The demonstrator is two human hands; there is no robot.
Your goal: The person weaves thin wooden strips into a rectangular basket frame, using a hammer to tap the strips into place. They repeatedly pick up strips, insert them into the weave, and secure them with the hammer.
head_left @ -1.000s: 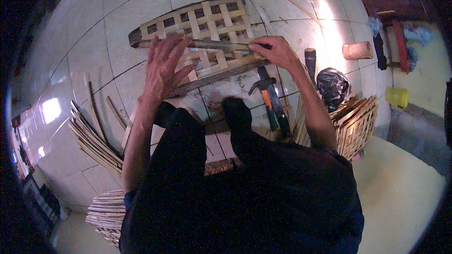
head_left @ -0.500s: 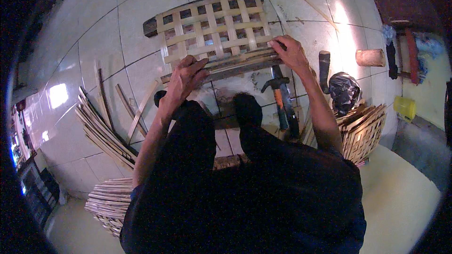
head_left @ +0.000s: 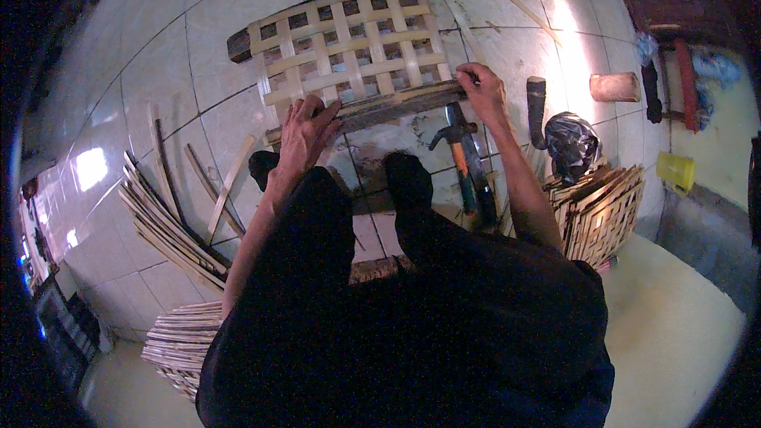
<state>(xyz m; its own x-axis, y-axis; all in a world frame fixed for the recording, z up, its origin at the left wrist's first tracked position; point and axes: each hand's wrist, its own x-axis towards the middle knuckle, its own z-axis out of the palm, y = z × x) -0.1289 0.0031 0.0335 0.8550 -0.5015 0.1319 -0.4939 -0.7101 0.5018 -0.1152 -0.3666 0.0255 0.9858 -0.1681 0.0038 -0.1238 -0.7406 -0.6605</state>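
Observation:
An open-weave panel of flat pale bamboo strips (head_left: pixel 349 44) lies on the floor in front of me, with dark wooden bars along its far and near edges. A thin bamboo strip (head_left: pixel 400 98) runs along the near edge, on the dark bar (head_left: pixel 388 114). My left hand (head_left: pixel 307 128) rests at the left part of this edge, fingers bent over the strip and thumb toward the weave. At the right end of the edge is my right hand (head_left: pixel 483 93), its thumb and curled fingers at the strip's end. The fingertips' exact grip is partly hidden.
Nearer me, right of my feet, lie a claw hammer (head_left: pixel 460 160) and a dark long blade (head_left: pixel 483 182). Loose bamboo strips (head_left: pixel 170 226) lie at left. Stacked woven panels (head_left: pixel 598 210), a black plastic bag (head_left: pixel 572 147) and a wooden block (head_left: pixel 613 87) are at right.
The whole scene has shifted slightly left in view. My right hand has moved a little outward from the panel's corner. My left hand's fingers look a bit flatter and more spread.

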